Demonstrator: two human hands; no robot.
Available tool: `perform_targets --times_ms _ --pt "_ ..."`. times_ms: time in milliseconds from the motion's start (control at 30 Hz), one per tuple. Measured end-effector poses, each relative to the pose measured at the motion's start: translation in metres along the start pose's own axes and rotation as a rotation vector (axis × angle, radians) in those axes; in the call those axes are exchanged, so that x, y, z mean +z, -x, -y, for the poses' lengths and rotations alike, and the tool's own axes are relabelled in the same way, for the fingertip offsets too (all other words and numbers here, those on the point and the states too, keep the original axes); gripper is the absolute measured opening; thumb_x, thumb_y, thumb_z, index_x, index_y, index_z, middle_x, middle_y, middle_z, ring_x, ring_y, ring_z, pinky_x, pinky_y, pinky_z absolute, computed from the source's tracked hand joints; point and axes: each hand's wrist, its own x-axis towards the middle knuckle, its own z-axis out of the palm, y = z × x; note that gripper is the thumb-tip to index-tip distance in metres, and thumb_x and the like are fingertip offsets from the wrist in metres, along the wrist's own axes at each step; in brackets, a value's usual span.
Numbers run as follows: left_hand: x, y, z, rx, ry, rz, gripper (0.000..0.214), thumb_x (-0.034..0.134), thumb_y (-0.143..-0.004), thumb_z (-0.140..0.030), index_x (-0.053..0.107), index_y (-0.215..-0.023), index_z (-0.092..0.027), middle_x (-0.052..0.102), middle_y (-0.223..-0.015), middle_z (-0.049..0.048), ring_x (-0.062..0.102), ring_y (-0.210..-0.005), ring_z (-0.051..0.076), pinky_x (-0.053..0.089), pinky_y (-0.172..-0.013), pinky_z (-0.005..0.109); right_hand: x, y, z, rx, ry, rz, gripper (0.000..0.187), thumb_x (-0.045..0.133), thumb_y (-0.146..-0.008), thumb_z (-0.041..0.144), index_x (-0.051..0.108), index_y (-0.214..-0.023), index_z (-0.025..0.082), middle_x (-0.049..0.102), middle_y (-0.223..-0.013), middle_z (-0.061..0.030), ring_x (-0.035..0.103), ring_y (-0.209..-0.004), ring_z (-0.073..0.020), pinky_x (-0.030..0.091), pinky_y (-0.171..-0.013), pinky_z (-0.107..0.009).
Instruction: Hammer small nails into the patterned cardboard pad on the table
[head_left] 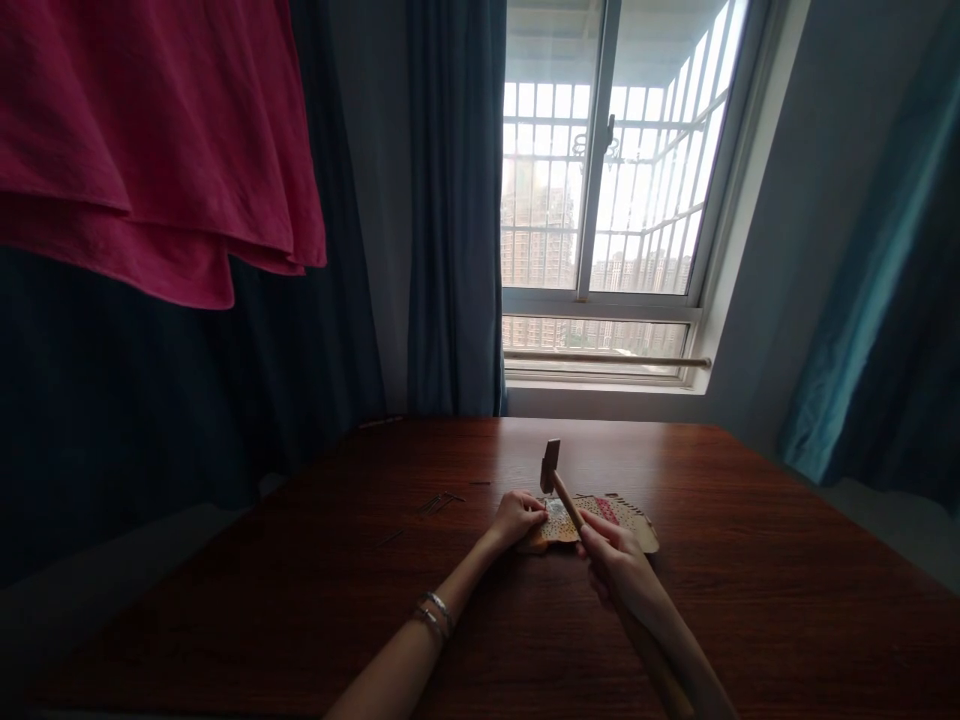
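My right hand (611, 558) is closed round the wooden handle of a small hammer (555, 470), whose head is raised above a flat wooden board (634, 522) with rows of small holes and a pink patch. My left hand (517, 515) rests at the board's left edge, fingers pinched together on something too small to make out, under the hammer head. Bracelets circle my left wrist. The board lies on a dark red-brown wooden table (750, 600).
Several thin nails or pins (441, 502) lie loose on the table left of the board. A window (600, 190) with dark blue curtains (450, 220) stands behind the table. A pink cloth (150, 140) hangs at the upper left.
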Motion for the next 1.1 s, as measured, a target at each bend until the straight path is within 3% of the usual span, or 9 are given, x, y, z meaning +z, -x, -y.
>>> perform_targets --times_ms 1100 --pt "-0.002 -0.001 0.001 -0.066 0.032 0.022 0.026 0.061 -0.069 -0.035 0.075 -0.079 -0.014 0.072 -0.078 0.0060 0.063 -0.073 0.018 0.045 -0.065 0.025 0.003 0.001 -0.014 -0.013 -0.019 -0.077 0.064 0.059 -0.072 0.049 0.049 -0.124 0.014 0.051 -0.062 0.0047 0.038 -0.028 -0.0032 0.027 -0.025 -0.017"
